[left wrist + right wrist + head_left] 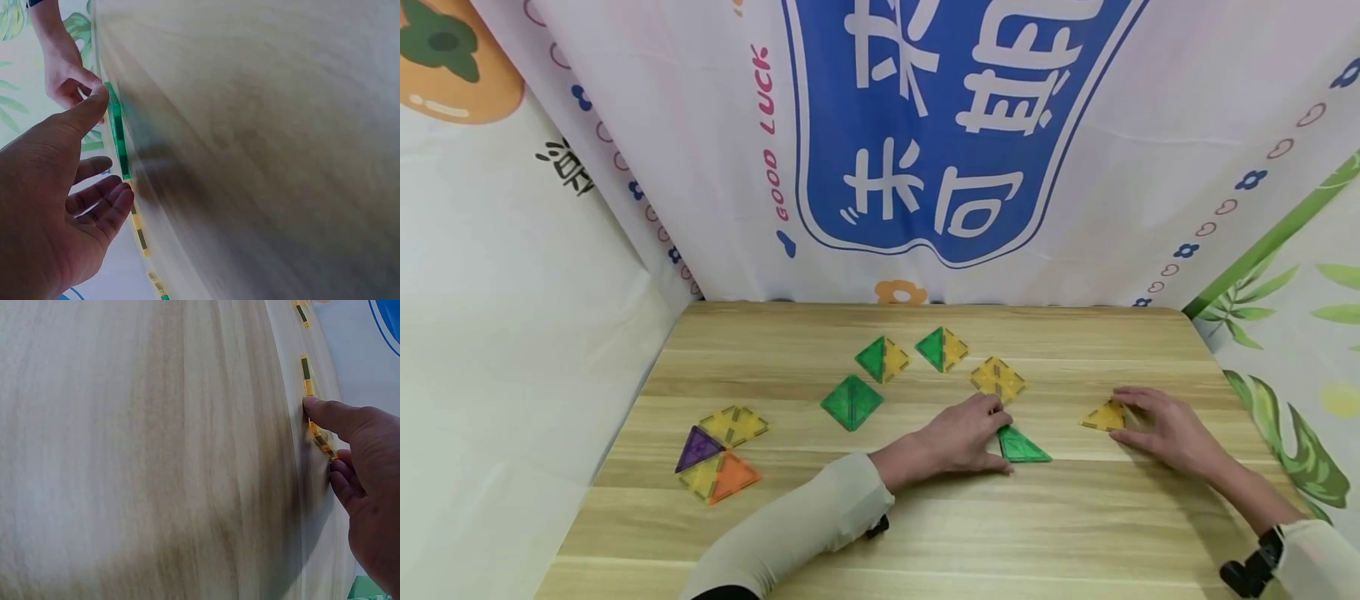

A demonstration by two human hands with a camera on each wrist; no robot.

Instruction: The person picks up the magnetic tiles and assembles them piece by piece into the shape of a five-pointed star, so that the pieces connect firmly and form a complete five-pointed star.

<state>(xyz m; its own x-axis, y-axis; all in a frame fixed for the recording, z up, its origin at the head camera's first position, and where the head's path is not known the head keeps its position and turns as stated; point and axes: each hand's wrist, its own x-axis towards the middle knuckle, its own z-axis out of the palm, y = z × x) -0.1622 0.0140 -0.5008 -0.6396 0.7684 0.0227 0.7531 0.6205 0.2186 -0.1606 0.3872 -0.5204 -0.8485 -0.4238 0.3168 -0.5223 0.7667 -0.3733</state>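
On the table, my left hand [957,435] holds a green triangular magnetic tile [1024,447] by its left side, thumb at the near corner and fingers at the far one. The left wrist view shows this green tile [118,134] edge-on beside the thumb. Farther right, my right hand [1174,433] pinches a yellow triangular magnetic tile [1103,416] between thumb and fingers; its right part is hidden by them. In the right wrist view the thumb touches the edge of the yellow tile [320,439]. Just beyond the left fingers lies a yellow tile pair [997,377].
Two green-and-yellow pairs [882,359] lie toward the back, with a green pair [852,403] nearer. At the left, a partial ring joins yellow tiles [734,425], a purple tile [698,448] and an orange tile [734,477]. A printed curtain [700,167] hangs behind the wooden table [1075,533].
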